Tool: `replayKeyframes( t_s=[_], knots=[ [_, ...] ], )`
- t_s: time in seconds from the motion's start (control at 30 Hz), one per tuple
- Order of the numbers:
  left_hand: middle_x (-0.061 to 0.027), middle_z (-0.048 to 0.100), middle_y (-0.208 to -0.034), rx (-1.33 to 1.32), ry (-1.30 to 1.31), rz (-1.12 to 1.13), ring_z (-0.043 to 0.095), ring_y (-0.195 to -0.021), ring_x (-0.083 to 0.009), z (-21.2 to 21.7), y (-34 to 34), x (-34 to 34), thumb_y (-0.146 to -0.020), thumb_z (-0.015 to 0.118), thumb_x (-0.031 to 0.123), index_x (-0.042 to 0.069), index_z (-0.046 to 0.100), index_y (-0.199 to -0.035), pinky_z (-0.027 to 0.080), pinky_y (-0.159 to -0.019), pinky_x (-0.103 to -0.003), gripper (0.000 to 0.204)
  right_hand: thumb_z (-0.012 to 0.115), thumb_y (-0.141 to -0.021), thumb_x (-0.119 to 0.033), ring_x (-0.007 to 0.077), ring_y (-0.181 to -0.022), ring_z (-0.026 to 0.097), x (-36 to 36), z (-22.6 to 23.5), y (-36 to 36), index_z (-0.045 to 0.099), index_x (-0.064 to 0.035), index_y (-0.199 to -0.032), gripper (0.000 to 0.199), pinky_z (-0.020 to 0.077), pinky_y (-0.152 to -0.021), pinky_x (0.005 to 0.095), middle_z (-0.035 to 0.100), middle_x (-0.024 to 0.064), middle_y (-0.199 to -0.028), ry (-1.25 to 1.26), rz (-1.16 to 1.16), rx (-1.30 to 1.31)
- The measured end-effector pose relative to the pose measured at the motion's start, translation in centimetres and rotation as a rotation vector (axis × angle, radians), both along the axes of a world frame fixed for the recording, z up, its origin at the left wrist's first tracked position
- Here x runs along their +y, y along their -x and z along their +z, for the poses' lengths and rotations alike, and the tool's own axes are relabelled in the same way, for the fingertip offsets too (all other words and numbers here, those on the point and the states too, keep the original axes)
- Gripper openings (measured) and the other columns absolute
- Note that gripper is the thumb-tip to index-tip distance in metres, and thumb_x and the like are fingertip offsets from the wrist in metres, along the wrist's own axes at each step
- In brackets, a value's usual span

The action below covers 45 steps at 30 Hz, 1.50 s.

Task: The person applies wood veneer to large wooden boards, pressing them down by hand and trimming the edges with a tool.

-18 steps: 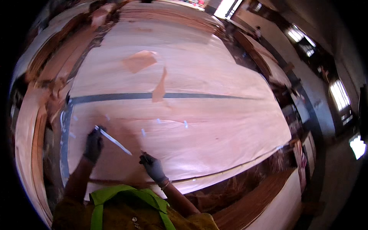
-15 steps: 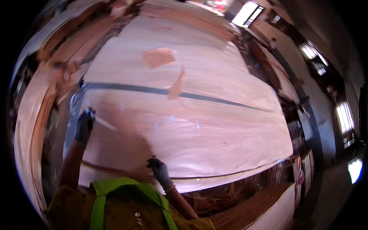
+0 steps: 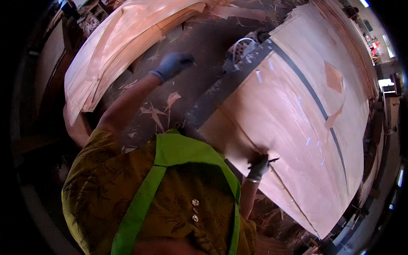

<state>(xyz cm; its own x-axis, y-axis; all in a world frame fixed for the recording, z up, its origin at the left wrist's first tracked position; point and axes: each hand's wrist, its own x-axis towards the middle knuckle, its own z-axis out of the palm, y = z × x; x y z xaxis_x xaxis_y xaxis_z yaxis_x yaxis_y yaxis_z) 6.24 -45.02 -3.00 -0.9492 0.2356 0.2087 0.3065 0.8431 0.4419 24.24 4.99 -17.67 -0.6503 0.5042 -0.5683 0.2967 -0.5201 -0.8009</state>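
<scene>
head view, right hand (image 3: 258, 166): gloved, resting on the large veneer sheet (image 3: 297, 127) near its lower-left edge, closed round a thin dark tool (image 3: 267, 161) whose tip points right across the sheet.
head view, left hand (image 3: 172, 64): gloved, stretched out over the floor (image 3: 191, 38) beyond the sheet's left edge, fingers curled; whether it grasps anything cannot be told.
sheet axis: long side runs from the lower right up toward the upper right; a dark band (image 3: 314, 102) crosses it lengthways.
nearer hand: the right one, touching the sheet; the left is well apart from it.
patch (image 3: 333, 77): diamond-shaped, near the sheet's upper edge.
other stack: curved pile of veneer (image 3: 110, 55) at the left (scraps lie on the floor between).
containers: none visible.
</scene>
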Motion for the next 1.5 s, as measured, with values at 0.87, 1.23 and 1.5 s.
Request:
replayKeyframes(
  t_s=[0.87, 1.23, 1.5],
  knots=[
    [-0.0214, 0.057, -0.101, -0.487, 0.040, -0.505, 0.055, -0.096, -0.0339, -13.1, 5.8, 6.1, -0.067, 0.068, 0.034, 0.002, 0.051, -0.109, 0.045, -0.080, -0.043, 0.056, 0.069, -0.077, -0.032, 0.0104, -0.040, 0.038, -3.5, -0.3, 2.2, 0.053, -0.0070, -0.059, 0.034, 0.0291, -0.034, 0.0279, 0.048, -0.0002, -0.052, -0.643, -0.428, -0.386],
    [-0.0101, 0.035, -0.137, 0.126, 0.254, -0.831, 0.037, -0.123, -0.0266, -6.6, 14.0, 14.7, -0.077, 0.050, 0.008, 0.006, 0.046, -0.124, 0.035, -0.097, -0.040, 0.048, 0.061, -0.078, -0.046, 0.0347, -0.073, 0.059, -5.8, 1.2, 3.3, 0.058, 0.0050, -0.079, 0.051, 0.0448, -0.065, 0.0423, 0.062, 0.0230, -0.083, -1.070, -0.255, -0.808],
    [-0.0054, 0.035, -0.139, 0.423, 0.656, -0.940, 0.032, -0.128, -0.0210, -11.1, 22.2, 18.8, -0.077, 0.050, 0.013, 0.011, 0.040, -0.130, 0.031, -0.097, -0.040, 0.054, 0.068, -0.075, -0.037, 0.0352, -0.085, 0.060, -14.1, 4.0, 7.6, 0.031, 0.0090, -0.123, 0.077, 0.0496, -0.070, 0.0412, 0.057, 0.0225, -0.099, -0.930, -0.542, -0.762]
  ],
)
